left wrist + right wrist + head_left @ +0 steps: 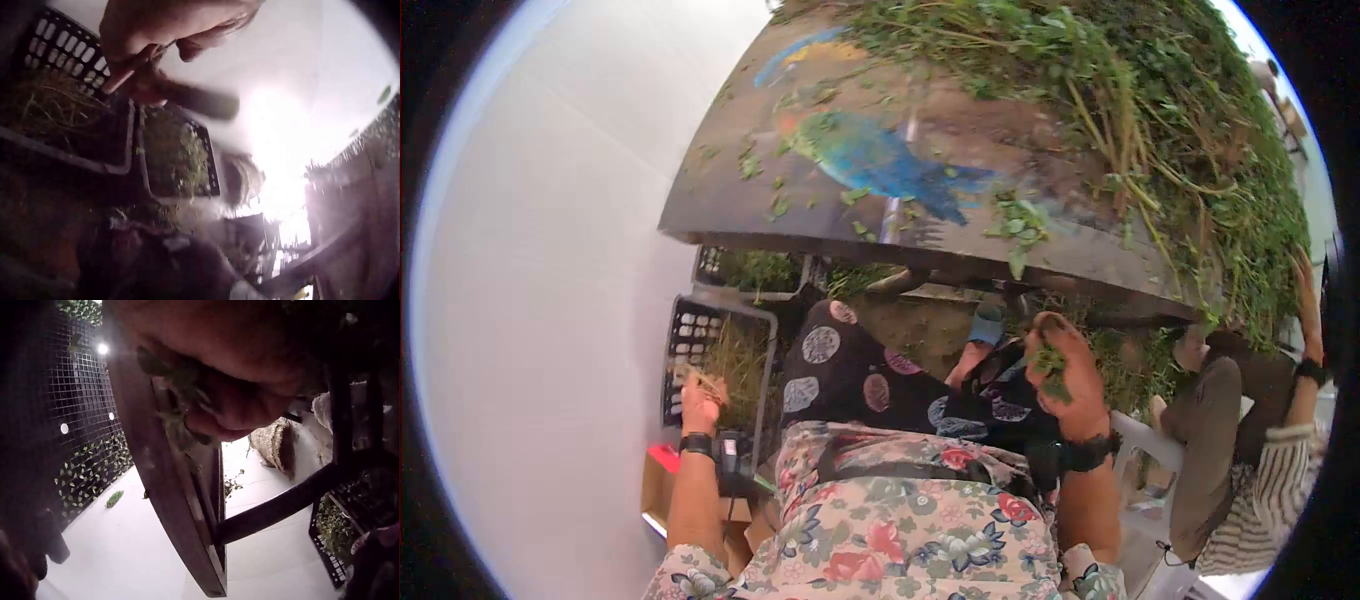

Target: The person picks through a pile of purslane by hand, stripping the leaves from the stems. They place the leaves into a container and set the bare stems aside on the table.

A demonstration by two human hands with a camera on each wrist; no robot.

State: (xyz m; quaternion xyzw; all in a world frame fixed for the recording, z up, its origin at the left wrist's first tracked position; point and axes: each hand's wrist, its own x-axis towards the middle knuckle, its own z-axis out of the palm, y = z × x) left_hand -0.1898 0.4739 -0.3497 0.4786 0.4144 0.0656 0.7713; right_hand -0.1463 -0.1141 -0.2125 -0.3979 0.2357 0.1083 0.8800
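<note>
Over a dark plastic crate [775, 330] of bare stems, my left hand [700, 405] pinches a few thin stems; one of its fingers is stretched out and blurred in the left wrist view. My right hand [1068, 375] is near my lap, below the table edge, with its fingers curled round a small bunch of green leaves [1052, 374]. In the right wrist view these leaves [181, 384] stick out beside the fingers. A large heap of leafy stalks [1160, 130] lies across the far and right side of the table [730, 190].
Loose leaves [1020, 228] are scattered over the table's bird picture [870, 160]. A second crate [178, 156] with greenery stands beside the stem crate. White sheeting [550, 250] hangs at the left. At the right, another person's hand [1306, 310] reaches to the heap.
</note>
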